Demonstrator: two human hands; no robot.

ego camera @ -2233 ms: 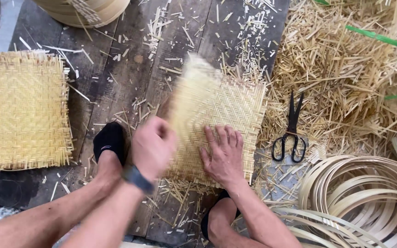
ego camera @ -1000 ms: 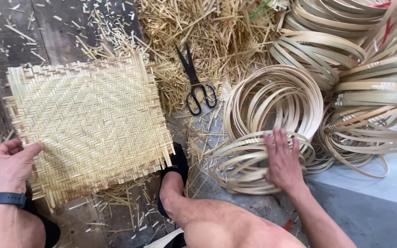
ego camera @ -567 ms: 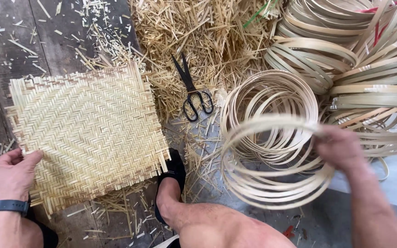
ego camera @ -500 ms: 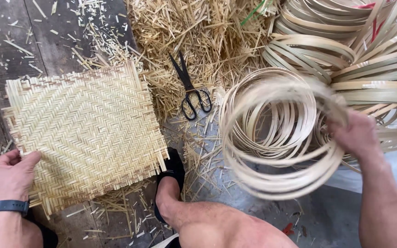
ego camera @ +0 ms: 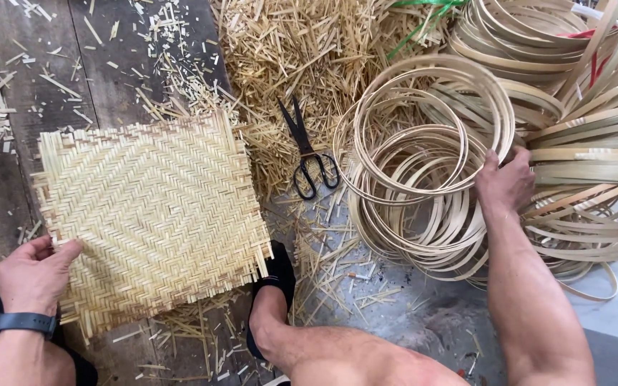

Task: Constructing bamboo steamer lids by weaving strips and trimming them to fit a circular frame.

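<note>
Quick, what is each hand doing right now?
Left hand: loosely curled, thumb resting on the edge of the woven mat.
Right hand: closed on a bamboo hoop.

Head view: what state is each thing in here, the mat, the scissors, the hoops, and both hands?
Woven mat: flat, edges frayed.
Scissors: lying shut, untouched.
Bamboo hoops: bunch tilted up, gripped.
Left hand: resting on the mat's corner.
Right hand: closed on the hoops.
</note>
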